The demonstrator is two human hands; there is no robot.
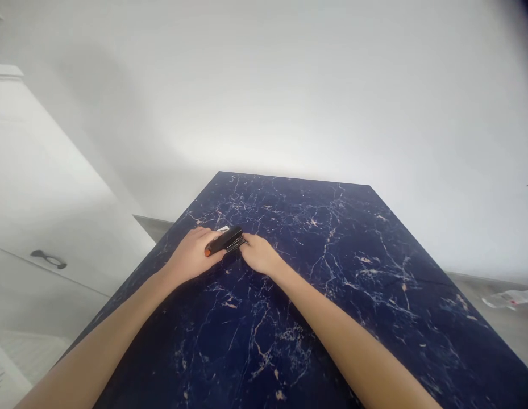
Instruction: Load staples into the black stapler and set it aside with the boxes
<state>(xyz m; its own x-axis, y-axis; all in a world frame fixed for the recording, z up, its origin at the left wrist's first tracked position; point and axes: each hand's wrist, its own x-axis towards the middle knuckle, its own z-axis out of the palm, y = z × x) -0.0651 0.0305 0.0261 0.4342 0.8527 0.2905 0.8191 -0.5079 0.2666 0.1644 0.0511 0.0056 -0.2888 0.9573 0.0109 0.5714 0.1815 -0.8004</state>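
A black stapler (224, 241) with an orange end lies tilted between my hands, over the left part of the dark blue marbled table. My left hand (194, 253) is closed around its rear, the thumb along the near side and the fingers on the far side. At the stapler's front end my right hand (259, 253) has its fingers curled, touching or very near the metal part; the fingertips are hidden. A small white piece (223, 229) with dark marks shows just behind the stapler, partly covered.
The marbled table (332, 284) narrows toward a pale wall (298, 85) at its far edge. On the left stands a white cabinet (54, 187) with a dark handle (49, 259). A clear plastic bottle (511, 299) lies low beyond the table's right edge.
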